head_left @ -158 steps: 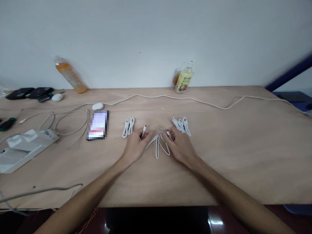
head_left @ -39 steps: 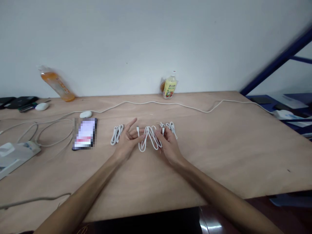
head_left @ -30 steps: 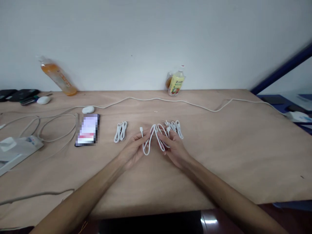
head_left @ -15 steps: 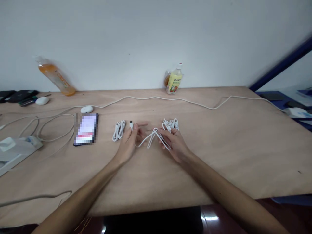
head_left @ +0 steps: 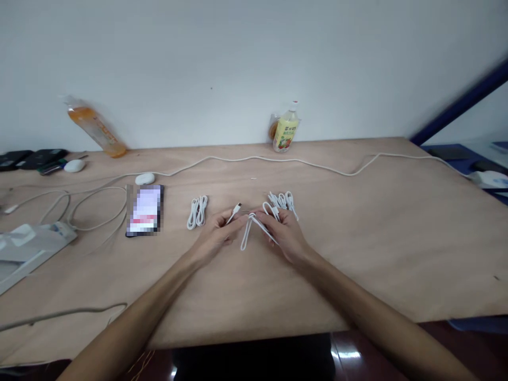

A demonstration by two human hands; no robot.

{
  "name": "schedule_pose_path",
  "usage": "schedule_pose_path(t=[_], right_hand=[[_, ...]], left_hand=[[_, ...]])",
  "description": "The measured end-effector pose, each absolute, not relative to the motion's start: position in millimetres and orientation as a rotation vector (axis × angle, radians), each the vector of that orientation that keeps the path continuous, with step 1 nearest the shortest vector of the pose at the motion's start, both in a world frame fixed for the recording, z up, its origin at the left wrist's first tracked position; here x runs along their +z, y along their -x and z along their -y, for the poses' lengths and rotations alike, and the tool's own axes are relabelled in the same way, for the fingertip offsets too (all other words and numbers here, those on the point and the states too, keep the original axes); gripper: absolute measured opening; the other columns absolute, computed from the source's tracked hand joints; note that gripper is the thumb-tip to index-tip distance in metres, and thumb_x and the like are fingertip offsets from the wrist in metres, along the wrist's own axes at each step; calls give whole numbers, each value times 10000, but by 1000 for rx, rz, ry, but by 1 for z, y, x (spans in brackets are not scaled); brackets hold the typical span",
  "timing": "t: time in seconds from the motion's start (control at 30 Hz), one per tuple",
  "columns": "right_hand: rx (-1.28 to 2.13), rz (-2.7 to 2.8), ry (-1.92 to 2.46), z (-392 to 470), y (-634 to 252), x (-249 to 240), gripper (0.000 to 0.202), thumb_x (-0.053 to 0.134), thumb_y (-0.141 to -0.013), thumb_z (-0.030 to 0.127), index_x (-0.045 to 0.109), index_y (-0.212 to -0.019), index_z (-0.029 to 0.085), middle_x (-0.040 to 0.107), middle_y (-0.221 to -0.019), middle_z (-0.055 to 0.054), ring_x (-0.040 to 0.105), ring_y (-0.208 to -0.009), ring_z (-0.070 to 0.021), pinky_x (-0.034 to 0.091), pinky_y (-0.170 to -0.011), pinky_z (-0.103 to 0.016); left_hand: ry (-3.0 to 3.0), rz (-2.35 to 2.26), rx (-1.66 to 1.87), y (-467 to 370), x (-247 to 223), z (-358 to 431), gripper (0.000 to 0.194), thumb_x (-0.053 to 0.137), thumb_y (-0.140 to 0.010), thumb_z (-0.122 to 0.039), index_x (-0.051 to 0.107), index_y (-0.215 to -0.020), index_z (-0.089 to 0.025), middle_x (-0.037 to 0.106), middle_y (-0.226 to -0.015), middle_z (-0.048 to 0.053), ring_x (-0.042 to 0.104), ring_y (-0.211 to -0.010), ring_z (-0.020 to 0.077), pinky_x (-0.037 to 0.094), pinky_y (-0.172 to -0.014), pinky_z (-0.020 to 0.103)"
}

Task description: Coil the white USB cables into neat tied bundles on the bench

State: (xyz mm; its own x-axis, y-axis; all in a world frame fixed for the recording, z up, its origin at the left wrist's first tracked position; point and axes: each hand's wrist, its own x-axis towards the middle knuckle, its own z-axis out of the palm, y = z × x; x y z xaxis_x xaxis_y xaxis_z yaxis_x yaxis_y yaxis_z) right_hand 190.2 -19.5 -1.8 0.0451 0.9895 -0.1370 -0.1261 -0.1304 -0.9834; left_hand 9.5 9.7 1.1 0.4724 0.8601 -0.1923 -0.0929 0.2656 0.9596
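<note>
1 wht cable (head_left: pixel 252 216) | L hand (head_left: pixel 217 229): fingers clamped on it | R hand (head_left: pixel 289 233): same | coils (head_left: pixel 201 210) nr L

In the middle of the surface (head_left: pixel 377 227), a cable (head_left: pixel 252 216) spans the left hand (head_left: pixel 216 230) and the right hand (head_left: pixel 289 233). Left bundles (head_left: pixel 202 210) lie just beside the left hand; right bundles (head_left: pixel 282 200), just behind the right. Farther left are a phone (head_left: pixel 145 211), a case (head_left: pixel 145 179) behind it, then a power strip (head_left: pixel 43 254). Behind these runs a cord (head_left: pixel 254 158); at the back, a left bottle (head_left: pixel 97 129) and a right bottle (head_left: pixel 286 132) stand near the wall (head_left: pixel 198 63).
</note>
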Motion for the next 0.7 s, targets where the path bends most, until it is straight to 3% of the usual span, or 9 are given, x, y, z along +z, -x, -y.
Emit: schedule_pose_path(t=[0.1,0.23,0.4,0.57,0.7], right_hand=[[1296,1017,1280,20,-190,-2,411,752,-732,594,793,-798,191,426,-500,82,333,-419,-101,255,-364,-248],[1270,1035,1314,20,-191,-3,400,731,-741,604,691,-665,214,434,-496,73,347,-423,-104,259,-374,-254],[1285,1009,1329,19,-191,-4,425,759,-737,612,592,-623,238,403,-485,84,338,-435,-103,262,-401,-258],[1320,868,1282,20,-189,0,433,824,-656,603,590,-649,238,440,-512,79,339,-460,-96,254,-419,-244],[1332,808,1241,20,-187,1,438,850,-635,594,597,-656,237,557,-576,36,433,-508,-119,289,-440,-246]], left_hand=[[-1091,-833,815,-10,0,-10,554,872,-780,-648,564,-684,-197,315,-549,-102,242,-478,68,240,-460,232],[-1020,-807,933,-14,-4,-11,593,871,-797,-615,531,-554,-195,455,-570,-45,440,-575,102,432,-603,256],[-865,-821,947,-15,-4,-11,420,961,-716,-513,744,-736,-154,725,-796,44,681,-803,182,571,-798,296],[-758,-762,843,-13,0,-10,489,864,-860,-491,586,-613,-173,792,-909,113,792,-882,266,660,-837,390],[-681,-711,757,-13,1,-11,350,780,-951,-400,621,-741,-169,811,-935,127,819,-883,296,680,-842,445]])
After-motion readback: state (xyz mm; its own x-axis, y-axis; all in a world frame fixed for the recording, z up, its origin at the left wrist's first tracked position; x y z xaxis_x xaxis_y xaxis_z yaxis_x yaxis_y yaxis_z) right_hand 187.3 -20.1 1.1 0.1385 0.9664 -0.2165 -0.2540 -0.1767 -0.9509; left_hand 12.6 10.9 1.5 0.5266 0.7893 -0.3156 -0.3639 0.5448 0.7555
